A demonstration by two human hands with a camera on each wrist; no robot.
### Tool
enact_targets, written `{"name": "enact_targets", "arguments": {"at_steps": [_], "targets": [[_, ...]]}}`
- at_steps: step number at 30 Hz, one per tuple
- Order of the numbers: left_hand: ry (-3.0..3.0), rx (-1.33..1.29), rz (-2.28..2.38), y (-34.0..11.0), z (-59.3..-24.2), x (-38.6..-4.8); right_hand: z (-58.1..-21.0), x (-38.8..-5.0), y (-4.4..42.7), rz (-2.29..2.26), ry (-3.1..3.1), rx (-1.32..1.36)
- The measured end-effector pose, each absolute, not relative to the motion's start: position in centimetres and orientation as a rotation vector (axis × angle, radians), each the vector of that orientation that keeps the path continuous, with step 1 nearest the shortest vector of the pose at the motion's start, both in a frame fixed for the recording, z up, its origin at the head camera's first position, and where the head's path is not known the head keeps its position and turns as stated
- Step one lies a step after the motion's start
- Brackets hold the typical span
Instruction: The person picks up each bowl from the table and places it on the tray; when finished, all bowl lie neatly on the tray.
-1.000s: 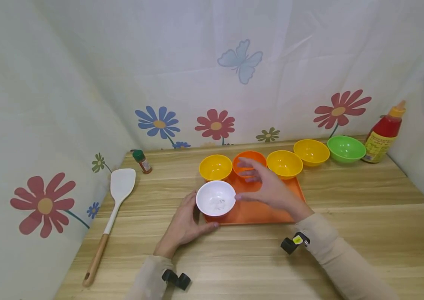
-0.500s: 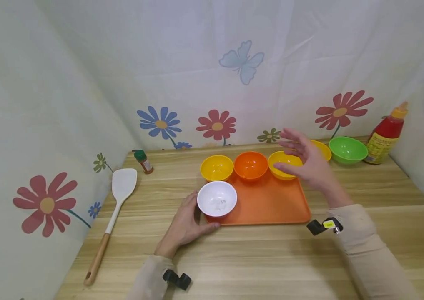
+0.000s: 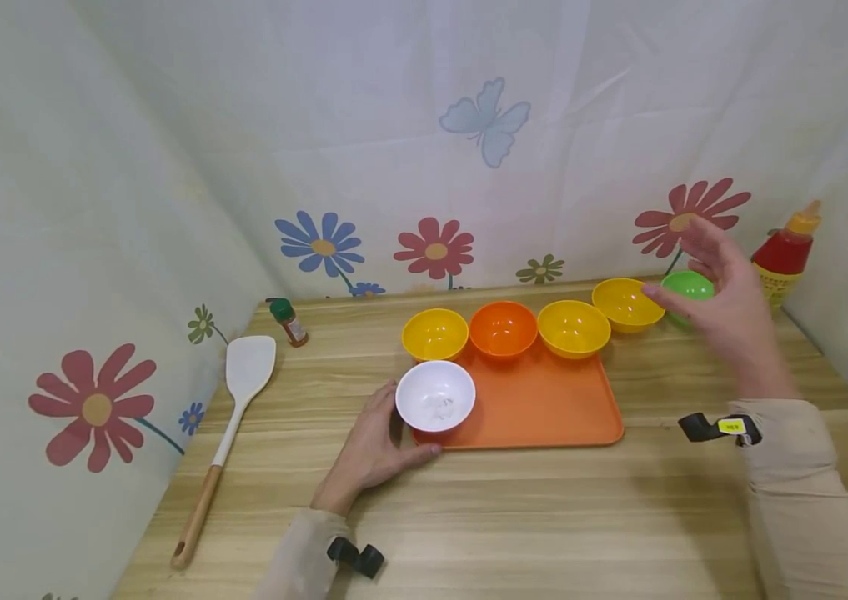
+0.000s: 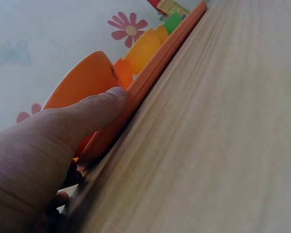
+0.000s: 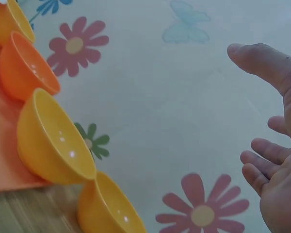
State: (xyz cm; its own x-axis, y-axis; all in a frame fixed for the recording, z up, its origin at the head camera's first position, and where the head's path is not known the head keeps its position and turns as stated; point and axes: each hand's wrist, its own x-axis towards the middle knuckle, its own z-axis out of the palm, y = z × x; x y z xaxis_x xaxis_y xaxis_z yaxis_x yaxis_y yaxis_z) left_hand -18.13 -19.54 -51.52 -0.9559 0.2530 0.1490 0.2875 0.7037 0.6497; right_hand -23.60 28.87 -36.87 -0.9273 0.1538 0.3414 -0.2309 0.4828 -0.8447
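Observation:
My left hand (image 3: 367,454) grips the near-left corner of an orange tray (image 3: 544,408); in the left wrist view its thumb (image 4: 94,109) lies along the tray's rim. Just above that hand, a bowl (image 3: 434,396), white inside and orange outside (image 4: 82,80), sits on the tray's left end. Fingers spread and holding nothing, my right hand (image 3: 731,304) hovers at the back right. From the head it partly covers a green bowl (image 3: 686,286) and a red sauce bottle (image 3: 782,254). Its thumb appears beside the rim of the rightmost yellow bowl (image 3: 626,306).
Along the tray's back edge stand a yellow bowl (image 3: 434,335), an orange bowl (image 3: 503,331) and another yellow bowl (image 3: 574,329). A white spatula (image 3: 243,375) with a wooden handle lies at left, near a green-capped spice jar (image 3: 288,322). Patterned curtains enclose the table.
My right hand has moved right, from beside the white-lined bowl past the orange and yellow bowls to the green bowl and bottle. The left hand and tray stay put.

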Motion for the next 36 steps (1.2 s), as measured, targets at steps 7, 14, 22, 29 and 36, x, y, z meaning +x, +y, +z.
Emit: {"name": "enact_targets", "arguments": {"at_steps": [7, 14, 22, 29, 36], "targets": [[-2.862, -0.452, -1.111, -19.5, -51.6, -18.2, -37.5, -23.7, 32.2, 1.397, -2.339, -0.088], [-2.866, -0.444, -1.123, -19.7, -51.6, -18.3, -38.8, -24.0, 34.9, 1.447, -2.309, -0.192], [-2.873, -0.450, -1.100, -19.7, -51.6, -18.3, -41.1, -24.3, 36.7, 1.445, -2.384, -0.334], [-2.872, -0.443, -1.105, -19.6, -51.6, -18.3, -43.2, -24.9, 37.4, 1.445, -2.446, -0.415], [-2.867, -0.453, -1.120, -19.7, -51.6, -18.2, -45.1, -25.5, 37.8, 1.417, -2.493, -0.429]]}}
